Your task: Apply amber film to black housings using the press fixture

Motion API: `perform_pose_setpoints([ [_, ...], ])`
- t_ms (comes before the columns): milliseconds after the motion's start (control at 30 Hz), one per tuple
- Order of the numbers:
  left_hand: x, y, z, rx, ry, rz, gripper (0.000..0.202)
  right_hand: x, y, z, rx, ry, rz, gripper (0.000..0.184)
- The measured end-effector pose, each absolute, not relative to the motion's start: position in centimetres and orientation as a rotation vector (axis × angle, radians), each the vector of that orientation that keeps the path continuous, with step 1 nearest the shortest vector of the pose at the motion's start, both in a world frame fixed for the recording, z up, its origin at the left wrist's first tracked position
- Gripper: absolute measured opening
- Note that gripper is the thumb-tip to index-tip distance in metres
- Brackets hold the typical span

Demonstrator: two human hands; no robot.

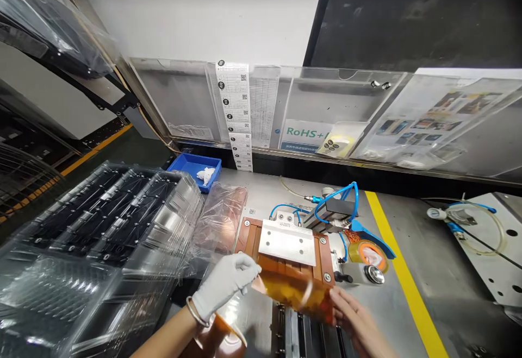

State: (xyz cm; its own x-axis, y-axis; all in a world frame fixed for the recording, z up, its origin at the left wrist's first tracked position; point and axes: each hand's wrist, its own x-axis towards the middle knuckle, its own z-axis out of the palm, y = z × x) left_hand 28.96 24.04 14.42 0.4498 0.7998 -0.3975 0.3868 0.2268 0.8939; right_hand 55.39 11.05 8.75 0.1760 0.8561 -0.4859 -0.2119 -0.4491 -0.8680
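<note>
The gloved left hand [224,287] is pinching the left end of a strip of amber polyimide tape [296,293] with its fingers [248,265] pressed together, though motion blur is hiding the exact grip. The bare right hand [356,320] is running off the bottom edge of the view, its spread fingertips [338,298] meeting the strip's right end. The strip is stretching across the lower edge of a copper-coloured fixture [248,238] on the tabletop [261,195]. An amber tape roll [220,336] is showing, cut off, below the left wrist.
</note>
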Motion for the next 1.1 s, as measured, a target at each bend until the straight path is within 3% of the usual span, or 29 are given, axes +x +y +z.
perform_pose_setpoints([
  [300, 31.7, 28.6, 10.7, 1.389, 1.217, 0.307, 0.028, 57.1, 16.9, 8.5, -1.669, -0.651, 1.302, 0.059],
  [467, 32.7, 31.1, 8.4, 1.453, 1.246, 0.312, 0.021, 58.2, 20.4, 7.5, -1.784, -0.65, 1.305, 0.049],
  [1100, 33.1, 31.8, 7.6, 1.464, 1.312, 0.333, 0.02, 59.7, 21.9, 7.3, -1.943, -0.786, 1.318, 0.044],
])
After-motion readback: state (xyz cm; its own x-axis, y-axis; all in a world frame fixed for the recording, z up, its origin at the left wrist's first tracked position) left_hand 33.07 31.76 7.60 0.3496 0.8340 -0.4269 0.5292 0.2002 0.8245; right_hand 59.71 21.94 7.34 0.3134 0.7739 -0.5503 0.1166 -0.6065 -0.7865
